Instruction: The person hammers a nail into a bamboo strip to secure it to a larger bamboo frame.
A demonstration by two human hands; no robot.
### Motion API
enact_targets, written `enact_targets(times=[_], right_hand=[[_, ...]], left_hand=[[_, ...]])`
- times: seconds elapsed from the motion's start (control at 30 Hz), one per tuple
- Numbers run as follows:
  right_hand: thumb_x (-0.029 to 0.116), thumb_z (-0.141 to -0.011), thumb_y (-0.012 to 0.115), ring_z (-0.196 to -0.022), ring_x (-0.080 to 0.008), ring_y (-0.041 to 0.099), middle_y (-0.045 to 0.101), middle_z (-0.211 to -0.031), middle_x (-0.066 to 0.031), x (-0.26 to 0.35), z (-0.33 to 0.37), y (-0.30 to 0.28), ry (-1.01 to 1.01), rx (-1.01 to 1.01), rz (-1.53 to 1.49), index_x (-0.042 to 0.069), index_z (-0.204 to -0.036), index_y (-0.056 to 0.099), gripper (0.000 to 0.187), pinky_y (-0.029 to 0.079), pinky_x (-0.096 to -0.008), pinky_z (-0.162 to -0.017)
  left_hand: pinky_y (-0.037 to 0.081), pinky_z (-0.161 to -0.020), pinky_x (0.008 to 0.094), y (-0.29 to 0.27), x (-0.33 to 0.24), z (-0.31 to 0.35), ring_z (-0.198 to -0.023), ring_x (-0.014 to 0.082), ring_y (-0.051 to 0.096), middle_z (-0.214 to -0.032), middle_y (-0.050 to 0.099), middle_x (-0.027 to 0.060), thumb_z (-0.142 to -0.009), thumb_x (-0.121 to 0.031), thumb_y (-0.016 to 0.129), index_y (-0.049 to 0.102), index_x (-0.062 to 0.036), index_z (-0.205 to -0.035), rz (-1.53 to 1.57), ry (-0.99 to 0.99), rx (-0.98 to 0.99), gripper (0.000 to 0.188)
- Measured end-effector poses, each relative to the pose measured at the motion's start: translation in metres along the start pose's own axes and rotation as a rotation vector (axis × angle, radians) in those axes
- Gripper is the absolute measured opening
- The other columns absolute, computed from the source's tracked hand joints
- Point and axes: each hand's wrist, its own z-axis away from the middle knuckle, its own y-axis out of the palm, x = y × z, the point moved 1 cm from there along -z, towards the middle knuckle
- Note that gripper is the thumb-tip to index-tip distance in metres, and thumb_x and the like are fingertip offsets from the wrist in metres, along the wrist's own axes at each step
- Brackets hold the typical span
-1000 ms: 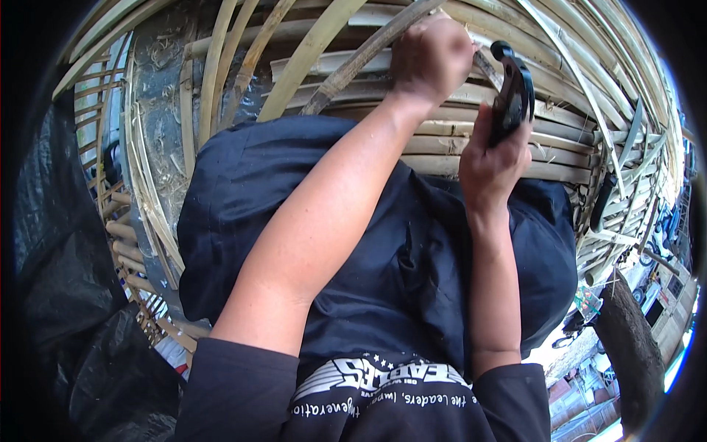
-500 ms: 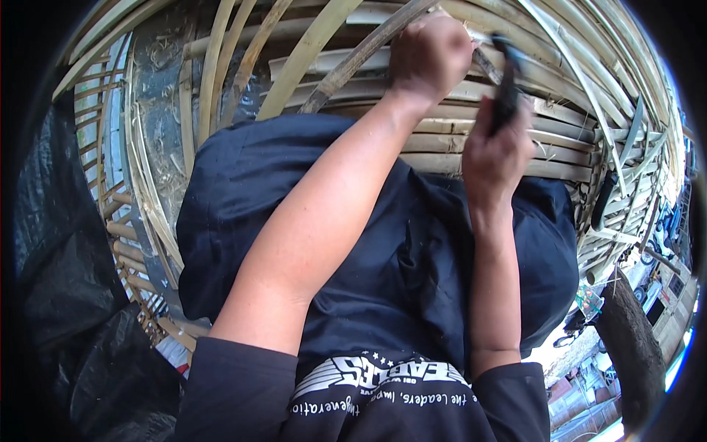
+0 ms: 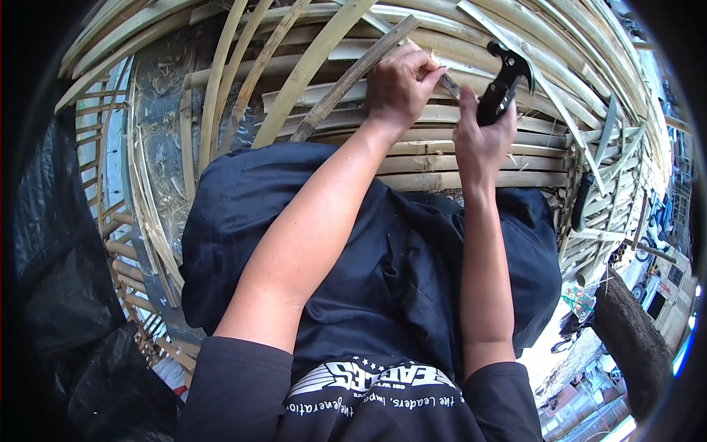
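My right hand is closed round the handle of a short black claw hammer, its head raised over the bamboo slats. To its left, my left hand rests on the bamboo with thumb and fingertips pinched together. Whatever is between those fingertips is too small to make out. A narrow bamboo strip runs slantwise beside my left hand. Another thin strip shows between the two hands, under the hammer's side.
A knife with a dark handle lies on the woven bamboo at right. Long split bamboo strips stand out at upper left. Black plastic sheeting hangs at far left; a tree trunk rises at lower right.
The blurred hammer is now sharp, its head turned so the claw shows. My left hand has shifted left and slightly down in the picture, still pinched.
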Motion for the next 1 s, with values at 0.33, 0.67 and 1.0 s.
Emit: enact_targets(times=[0.33, 0.67, 1.0], right_hand=[[0.026, -0.082, 0.088, -0.058, -0.0051, 0.051, 0.059, -0.068, 0.0014, -0.019, -0.044, 0.025, 0.220, 0.184, -0.188, 0.005, -0.087, 0.055, 0.039, 0.043, -0.0251, -0.049], [0.033, -0.078, 0.091, -0.058, -0.0077, 0.052, 0.059, -0.067, 0.0007, -0.030, -0.040, 0.027, 0.153, 0.161, -0.162, 0.005, -0.087, 0.052, 0.049, 0.046, -0.0273, -0.053], [0.031, -0.077, 0.091, -0.056, -0.0102, 0.053, 0.058, -0.065, -0.0013, -0.027, -0.036, 0.028, 0.107, 0.155, -0.093, 0.004, -0.086, 0.051, 0.049, 0.047, -0.0295, -0.052]], left_hand=[[0.047, -0.054, 0.0343, -0.004, -0.003, -0.003, -0.059, 0.0214, 0.061, -0.073, 0.063, 0.0074, -0.083, -0.015, 0.081, 0.070, -0.0033, -0.079, 0.040, -0.033, 0.057, 0.016], [0.050, -0.060, 0.0383, -0.005, -0.005, 0.000, -0.066, 0.0268, 0.064, -0.078, 0.063, 0.0090, -0.083, -0.012, 0.076, 0.068, -0.0032, -0.080, 0.048, -0.125, 0.137, 0.013], [0.050, -0.060, 0.0403, -0.004, -0.005, 0.002, -0.064, 0.0280, 0.063, -0.080, 0.062, 0.0090, -0.083, -0.014, 0.077, 0.067, -0.0043, -0.082, -0.019, -0.067, 0.128, 0.013]])
